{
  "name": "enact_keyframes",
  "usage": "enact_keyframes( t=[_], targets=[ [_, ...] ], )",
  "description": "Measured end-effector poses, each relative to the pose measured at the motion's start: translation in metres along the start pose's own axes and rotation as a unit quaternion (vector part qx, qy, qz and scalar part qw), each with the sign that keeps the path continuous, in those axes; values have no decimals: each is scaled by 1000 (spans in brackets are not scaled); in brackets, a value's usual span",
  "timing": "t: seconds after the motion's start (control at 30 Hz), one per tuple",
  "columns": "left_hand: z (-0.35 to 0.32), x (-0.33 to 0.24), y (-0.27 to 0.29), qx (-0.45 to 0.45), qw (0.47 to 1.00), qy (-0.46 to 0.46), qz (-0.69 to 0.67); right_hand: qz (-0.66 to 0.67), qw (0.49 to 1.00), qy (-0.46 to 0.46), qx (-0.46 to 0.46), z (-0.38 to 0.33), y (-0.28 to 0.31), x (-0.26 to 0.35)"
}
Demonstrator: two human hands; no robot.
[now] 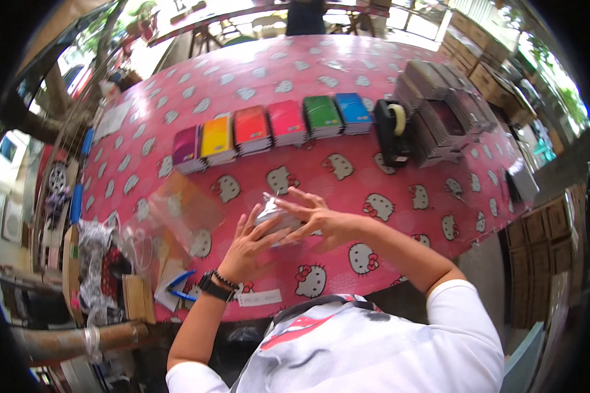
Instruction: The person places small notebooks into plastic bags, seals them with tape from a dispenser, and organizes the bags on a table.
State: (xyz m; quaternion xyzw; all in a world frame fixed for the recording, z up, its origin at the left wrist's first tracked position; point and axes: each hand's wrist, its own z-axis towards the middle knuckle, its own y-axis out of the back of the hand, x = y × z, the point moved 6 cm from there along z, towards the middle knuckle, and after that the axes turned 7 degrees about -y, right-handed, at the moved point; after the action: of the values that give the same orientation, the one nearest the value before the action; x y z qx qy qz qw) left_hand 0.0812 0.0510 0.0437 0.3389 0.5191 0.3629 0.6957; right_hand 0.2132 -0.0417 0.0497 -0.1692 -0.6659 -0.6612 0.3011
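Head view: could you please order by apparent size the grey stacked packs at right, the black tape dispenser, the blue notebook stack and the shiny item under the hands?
1. Grey stacked packs
2. Black tape dispenser
3. Blue notebook stack
Unsure: the shiny item is partly covered, so I leave it unranked.

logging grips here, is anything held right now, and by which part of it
A small shiny packet is under the spread fingers of the left hand and right hand; whether they grip its sides or only touch it cannot be told.
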Motion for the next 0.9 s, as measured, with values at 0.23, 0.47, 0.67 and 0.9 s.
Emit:
enact_keyframes(
  t=[0.23,0.47,0.67,0.9],
  targets=[
    [4,-8,1,6,1000,8,6,133,741,-260,-605,-142,141,-154],
    [10,-7,0,-2,999,-18,-27,88,652,-502,-561,-211,150,-276],
    [6,-9,1,-21,999,-18,-37,40,652,-429,-623,-221,105,-240],
    [2,-4,1,-13,997,-30,-63,473,671,-446,-356,-115,45,-223]
  ],
)
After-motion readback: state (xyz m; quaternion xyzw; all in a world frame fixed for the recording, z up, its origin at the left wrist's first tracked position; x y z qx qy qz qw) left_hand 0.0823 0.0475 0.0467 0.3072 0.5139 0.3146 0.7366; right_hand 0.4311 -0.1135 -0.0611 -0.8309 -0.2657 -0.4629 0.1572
